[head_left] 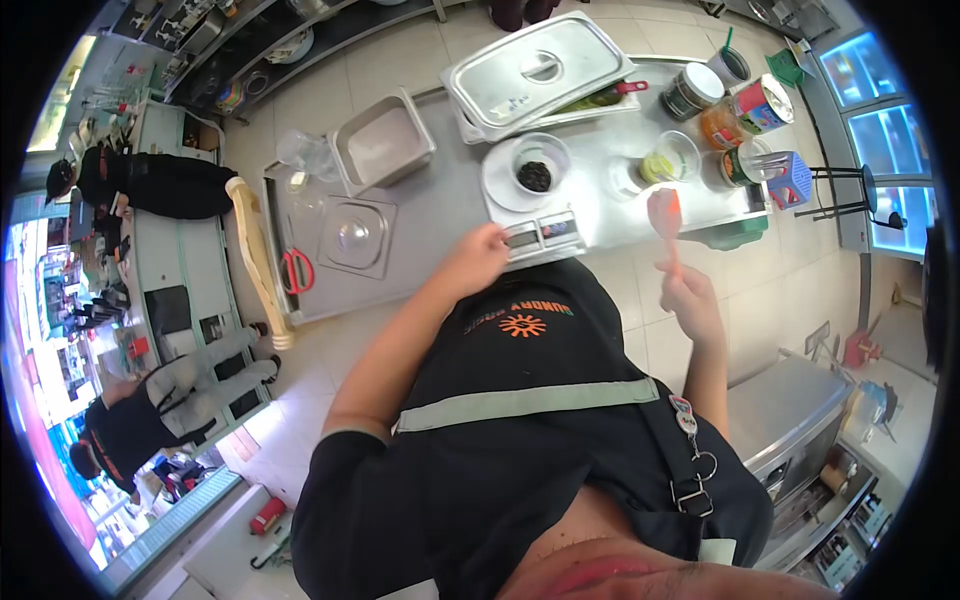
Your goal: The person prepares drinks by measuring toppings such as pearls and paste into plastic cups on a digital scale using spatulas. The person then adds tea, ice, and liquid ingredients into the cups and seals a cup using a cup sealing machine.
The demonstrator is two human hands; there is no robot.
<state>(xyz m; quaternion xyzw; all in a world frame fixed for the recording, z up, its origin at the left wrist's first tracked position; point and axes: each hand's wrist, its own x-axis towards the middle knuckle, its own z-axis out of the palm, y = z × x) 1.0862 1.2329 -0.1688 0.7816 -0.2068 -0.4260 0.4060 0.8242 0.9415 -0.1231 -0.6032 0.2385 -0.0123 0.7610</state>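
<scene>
One scale (553,233), probably one spatula (664,212)

"Reading hours from the centre of the view, what's at nine?"

"Red-handled scissors (297,272), on the steel surface (440,215)."

"Ten?"

"A square steel lid (354,240), just beside the scissors; farther out, a person in black (165,182)."

"Eleven?"

"A deep steel pan (383,140), uncovered."

"Twelve?"

"A long handled lid (530,75)."

"Two?"

"A blue basket (790,182)."

"And eight?"

"Another person (180,383), with grey trousers."
</scene>
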